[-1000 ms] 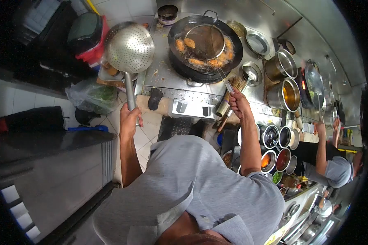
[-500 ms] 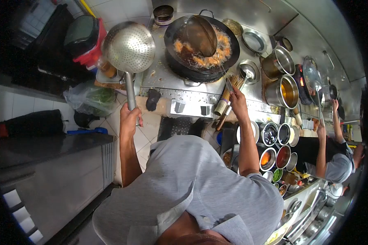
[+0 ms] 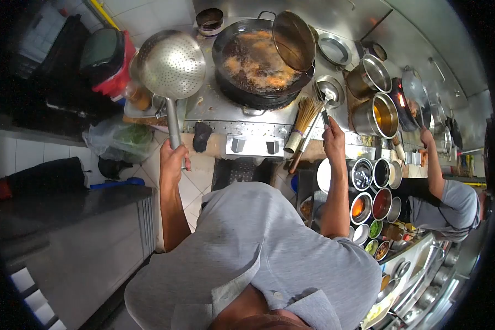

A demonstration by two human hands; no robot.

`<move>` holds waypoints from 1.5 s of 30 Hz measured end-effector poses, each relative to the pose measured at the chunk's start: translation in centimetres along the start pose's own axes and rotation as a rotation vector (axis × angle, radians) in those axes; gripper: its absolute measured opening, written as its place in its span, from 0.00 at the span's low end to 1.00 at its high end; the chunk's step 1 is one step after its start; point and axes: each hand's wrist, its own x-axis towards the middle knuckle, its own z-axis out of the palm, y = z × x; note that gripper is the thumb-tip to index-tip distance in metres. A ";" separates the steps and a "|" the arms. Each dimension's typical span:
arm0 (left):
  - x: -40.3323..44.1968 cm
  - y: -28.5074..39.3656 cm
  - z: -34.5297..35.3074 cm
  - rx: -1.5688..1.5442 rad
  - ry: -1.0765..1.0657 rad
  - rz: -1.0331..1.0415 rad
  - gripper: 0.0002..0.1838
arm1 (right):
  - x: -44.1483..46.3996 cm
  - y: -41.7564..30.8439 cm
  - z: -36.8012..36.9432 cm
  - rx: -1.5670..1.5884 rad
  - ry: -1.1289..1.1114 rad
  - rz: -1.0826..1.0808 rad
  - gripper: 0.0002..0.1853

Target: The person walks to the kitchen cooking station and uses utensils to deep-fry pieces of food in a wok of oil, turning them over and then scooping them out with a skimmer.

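Mesh strainer (image 3: 292, 43) now farther right over the wok (image 3: 221, 54)

Bright Steel, Dark Metal, Matt Cloth

The perforated ladle (image 3: 171, 65) at left is smooth, shiny metal; the strainer (image 3: 294, 43) is fine mesh. The wok (image 3: 221, 52) looks dark and matt on a glossy metal worktop (image 3: 202, 108). The brush (image 3: 308, 113) has rough bristles, the near shirt (image 3: 291, 225) matt cloth, the left bag (image 3: 114, 137) thin, shiny plastic.

Steel wall (image 3: 415, 41), white tiled wall (image 3: 151, 16), pale tiled floor (image 3: 199, 169), dark-topped counter (image 3: 71, 206)
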 end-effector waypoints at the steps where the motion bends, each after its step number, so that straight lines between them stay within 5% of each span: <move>1: 0.0 0.1 0.1 0.008 0.004 -0.003 0.07 | -0.2 -0.6 -0.1 0.016 0.018 0.051 0.21; 7: -0.3 0.9 0.7 0.018 -0.007 -0.003 0.07 | -0.5 -3.0 -0.1 0.214 -0.141 0.226 0.21; 10: 0.0 0.6 0.5 0.013 -0.015 -0.006 0.07 | 0.8 -0.6 1.6 0.094 -0.159 0.047 0.21; 15: -0.2 0.5 0.2 0.001 -0.011 -0.016 0.09 | 2.7 0.1 3.7 0.099 -0.171 0.099 0.21; 20: -0.5 0.4 -0.1 0.000 -0.009 -0.003 0.10 | 3.1 -2.2 4.0 0.343 -0.281 0.339 0.18; 23: -0.4 0.1 -0.4 -0.009 -0.008 0.014 0.10 | 4.7 2.3 5.7 0.510 -0.249 0.354 0.16; 26: -0.2 -0.1 -0.5 -0.023 0.007 0.008 0.10 | 3.1 -2.3 5.3 0.541 -0.320 0.527 0.17; 31: -0.2 0.0 -0.5 -0.024 0.005 -0.011 0.09 | 2.5 -2.4 5.8 0.589 -0.350 0.551 0.17; 33: -0.1 -0.1 -0.6 -0.020 0.004 -0.017 0.09 | 2.1 -2.4 5.8 0.624 -0.419 0.506 0.25; 45: 0.2 -0.2 -0.7 -0.052 0.006 -0.010 0.08 | 0.6 -3.6 6.1 0.602 -0.387 0.515 0.21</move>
